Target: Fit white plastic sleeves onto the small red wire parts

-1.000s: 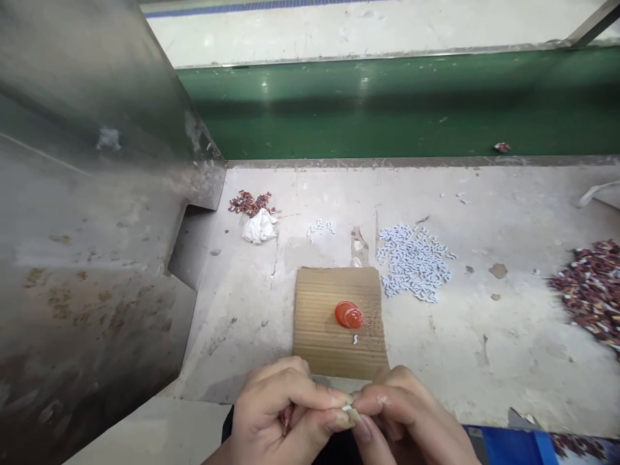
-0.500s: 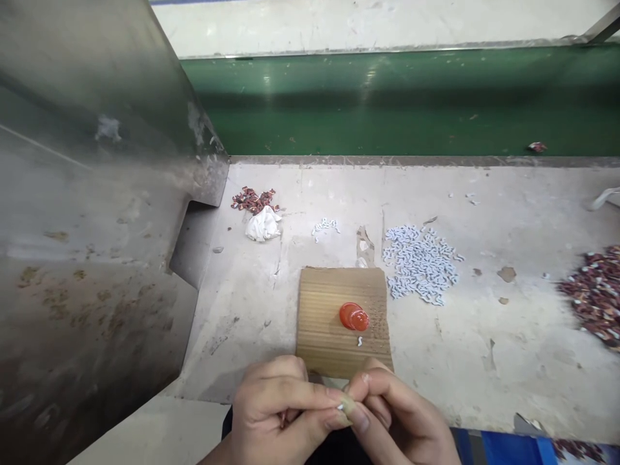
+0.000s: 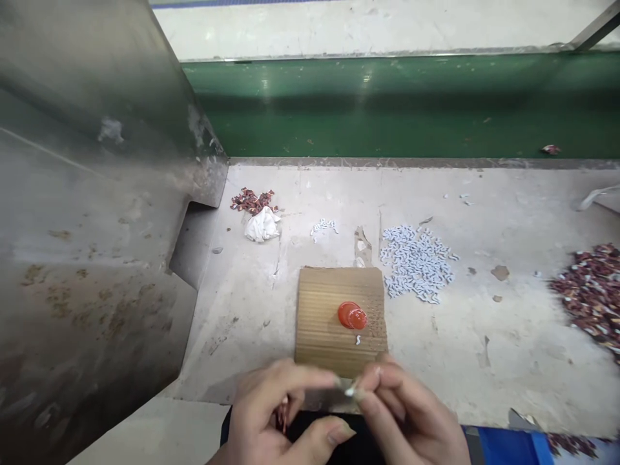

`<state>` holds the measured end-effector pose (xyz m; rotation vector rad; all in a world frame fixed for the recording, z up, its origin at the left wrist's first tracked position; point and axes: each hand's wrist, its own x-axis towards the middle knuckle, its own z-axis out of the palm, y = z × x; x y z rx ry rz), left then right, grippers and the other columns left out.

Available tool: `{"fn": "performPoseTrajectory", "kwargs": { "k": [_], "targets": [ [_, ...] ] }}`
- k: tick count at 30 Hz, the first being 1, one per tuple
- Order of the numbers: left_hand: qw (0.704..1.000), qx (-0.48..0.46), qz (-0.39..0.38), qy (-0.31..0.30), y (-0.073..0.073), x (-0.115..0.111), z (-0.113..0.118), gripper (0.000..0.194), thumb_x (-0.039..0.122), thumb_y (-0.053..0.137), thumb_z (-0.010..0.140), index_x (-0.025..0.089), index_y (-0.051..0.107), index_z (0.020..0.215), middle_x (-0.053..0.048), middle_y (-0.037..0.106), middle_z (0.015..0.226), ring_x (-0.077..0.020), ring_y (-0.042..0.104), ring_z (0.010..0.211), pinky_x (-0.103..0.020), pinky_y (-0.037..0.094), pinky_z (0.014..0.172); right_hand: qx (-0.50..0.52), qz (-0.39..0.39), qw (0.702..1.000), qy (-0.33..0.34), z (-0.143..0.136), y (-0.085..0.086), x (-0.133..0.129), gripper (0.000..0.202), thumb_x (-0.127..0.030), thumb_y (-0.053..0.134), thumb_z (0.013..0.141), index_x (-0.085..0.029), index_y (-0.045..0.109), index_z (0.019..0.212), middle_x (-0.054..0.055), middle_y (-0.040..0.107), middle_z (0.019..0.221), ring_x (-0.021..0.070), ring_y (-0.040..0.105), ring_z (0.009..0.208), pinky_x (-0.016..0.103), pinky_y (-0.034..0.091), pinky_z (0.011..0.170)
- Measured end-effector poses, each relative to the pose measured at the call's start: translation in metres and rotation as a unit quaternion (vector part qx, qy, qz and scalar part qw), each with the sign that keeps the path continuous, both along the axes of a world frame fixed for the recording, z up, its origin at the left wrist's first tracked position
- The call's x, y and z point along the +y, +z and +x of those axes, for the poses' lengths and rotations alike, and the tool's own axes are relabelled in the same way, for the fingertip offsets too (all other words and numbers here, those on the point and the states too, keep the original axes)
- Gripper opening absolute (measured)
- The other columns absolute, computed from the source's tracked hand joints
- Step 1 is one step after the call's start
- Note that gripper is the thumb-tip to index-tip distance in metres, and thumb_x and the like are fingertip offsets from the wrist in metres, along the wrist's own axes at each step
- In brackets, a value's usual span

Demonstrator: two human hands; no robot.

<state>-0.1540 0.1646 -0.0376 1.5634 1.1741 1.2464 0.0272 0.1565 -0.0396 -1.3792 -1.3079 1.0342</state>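
Observation:
At the bottom edge my left hand (image 3: 276,413) and my right hand (image 3: 407,413) meet fingertip to fingertip over a tiny white piece (image 3: 349,387), blurred by motion. My left palm also hides a few reddish-brown pieces (image 3: 281,413). Just beyond the fingers lies a cardboard square (image 3: 320,323) bearing a red blob (image 3: 352,315) and one small white piece (image 3: 358,339). A pile of white pieces (image 3: 415,261) lies to the cardboard's right.
A large steel chute (image 3: 87,213) fills the left side. A green conveyor belt (image 3: 411,110) runs across the back. Reddish-brown pieces are heaped at the far right (image 3: 593,294) and back left (image 3: 252,200), beside a white rag (image 3: 262,226).
My left thumb has dropped away from the pinch, and both hands' fingertips have lifted slightly toward the cardboard edge. Things on the table have not moved.

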Motion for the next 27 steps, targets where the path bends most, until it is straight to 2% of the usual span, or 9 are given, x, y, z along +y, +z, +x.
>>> {"fn": "performPoseTrajectory", "kwargs": {
  "k": [2, 4, 8, 11, 15, 18, 22, 25, 27],
  "targets": [
    [0.998, 0.036, -0.049, 0.033, -0.001, -0.001, -0.008, 0.031, 0.043, 0.062, 0.102, 0.024, 0.073, 0.124, -0.001, 0.06, 0.072, -0.0144, 0.057, 0.058, -0.023, 0.049, 0.052, -0.055, -0.002, 0.998, -0.026, 0.015, -0.013, 0.009, 0.021, -0.037, 0.064, 0.102, -0.024, 0.067, 0.086, 0.001, 0.062, 0.074, 0.015, 0.059, 0.061, 0.026, 0.046, 0.054],
    [0.99, 0.06, -0.121, 0.04, -0.002, 0.0, -0.019, 0.034, 0.04, 0.052, 0.106, 0.025, 0.07, 0.13, -0.005, 0.068, 0.083, -0.019, 0.067, 0.072, -0.026, 0.058, 0.063, -0.115, 0.007, 0.992, -0.044, 0.029, -0.024, 0.017, 0.015, -0.033, 0.063, 0.103, -0.023, 0.067, 0.092, 0.002, 0.065, 0.08, 0.0151, 0.061, 0.064, 0.025, 0.044, 0.053],
    [0.967, 0.106, -0.227, 0.053, -0.003, 0.005, -0.039, 0.026, 0.037, 0.062, 0.102, 0.027, 0.07, 0.124, -0.003, 0.074, 0.089, -0.0191, 0.074, 0.081, -0.024, 0.063, 0.073, -0.172, 0.027, 0.984, -0.036, 0.042, -0.037, 0.026, 0.01, -0.028, 0.065, 0.1, -0.022, 0.071, 0.095, -0.001, 0.061, 0.074, 0.013, 0.051, 0.056, 0.027, 0.041, 0.052],
    [0.961, 0.074, -0.25, 0.093, 0.0, 0.008, -0.04, 0.012, 0.034, 0.075, 0.092, 0.025, 0.073, 0.099, -0.001, 0.078, 0.085, -0.019, 0.077, 0.08, -0.025, 0.064, 0.077, -0.201, 0.047, 0.978, -0.038, 0.039, -0.04, 0.027, 0.009, -0.026, 0.064, 0.101, -0.022, 0.07, 0.097, -0.002, 0.059, 0.072, 0.0121, 0.047, 0.053, 0.026, 0.041, 0.051],
    [0.953, 0.005, -0.281, 0.114, 0.004, 0.011, -0.034, 0.01, 0.027, 0.084, 0.08, 0.022, 0.077, 0.076, -0.002, 0.081, 0.078, -0.0192, 0.077, 0.073, -0.025, 0.066, 0.07, -0.228, 0.062, 0.971, -0.033, 0.034, -0.039, 0.028, 0.011, -0.027, 0.062, 0.102, -0.021, 0.071, 0.098, -0.002, 0.06, 0.073, 0.0111, 0.047, 0.05, 0.026, 0.04, 0.049],
    [0.945, -0.039, -0.3, 0.122, 0.003, 0.013, -0.037, 0.006, 0.024, 0.087, 0.075, 0.023, 0.082, 0.078, -0.001, 0.083, 0.08, -0.0197, 0.08, 0.076, -0.024, 0.068, 0.072, -0.245, 0.068, 0.967, -0.033, 0.036, -0.035, 0.027, 0.012, -0.026, 0.061, 0.103, -0.022, 0.069, 0.097, -0.003, 0.057, 0.071, 0.0111, 0.047, 0.05, 0.026, 0.041, 0.049],
    [0.95, -0.052, -0.303, 0.048, -0.001, 0.014, -0.045, 0.01, 0.023, 0.086, 0.079, 0.025, 0.085, 0.089, -0.003, 0.086, 0.093, -0.0212, 0.082, 0.086, -0.025, 0.069, 0.08, -0.279, 0.081, 0.956, -0.027, 0.047, -0.032, 0.019, 0.007, -0.024, 0.062, 0.104, -0.022, 0.067, 0.099, -0.003, 0.056, 0.072, 0.0112, 0.047, 0.05, 0.026, 0.042, 0.05],
    [0.941, -0.058, -0.322, 0.089, 0.0, 0.013, -0.043, 0.026, 0.025, 0.087, 0.079, 0.024, 0.081, 0.104, -0.003, 0.085, 0.088, -0.0215, 0.082, 0.087, -0.027, 0.069, 0.081, -0.308, 0.103, 0.946, 0.005, 0.055, -0.036, 0.013, 0.005, -0.021, 0.063, 0.102, -0.022, 0.068, 0.102, -0.001, 0.062, 0.077, 0.0116, 0.052, 0.053, 0.026, 0.044, 0.055],
    [0.932, -0.064, -0.335, 0.12, 0.002, 0.013, -0.038, 0.025, 0.024, 0.09, 0.075, 0.022, 0.077, 0.097, -0.003, 0.085, 0.084, -0.0225, 0.082, 0.086, -0.027, 0.069, 0.079, -0.319, 0.111, 0.941, 0.028, 0.059, -0.041, 0.012, 0.006, -0.019, 0.064, 0.101, -0.022, 0.069, 0.102, 0.0, 0.067, 0.082, 0.0126, 0.062, 0.062, 0.025, 0.048, 0.06]
  ]
}}
